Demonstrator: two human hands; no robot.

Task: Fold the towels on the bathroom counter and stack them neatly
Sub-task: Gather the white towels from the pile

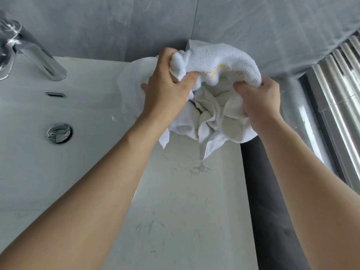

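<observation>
A crumpled heap of white towels (212, 115) lies at the back of the pale marble counter (185, 201), against the grey wall. A white waffle-textured towel (218, 57) with faint yellow marks arches over the top of the heap. My left hand (165, 88) grips its left end in a closed fist. My right hand (259, 100) is closed on its right end, fingers dug into the cloth. How many towels lie below I cannot tell.
A white sink basin (39, 152) with a chrome drain (59, 133) and overflow slot (55, 94) is at left, a chrome faucet (33, 49) behind it. The counter's right edge drops to a dark gap (263, 191); glass and ribbed metal slats (339, 98) stand at right.
</observation>
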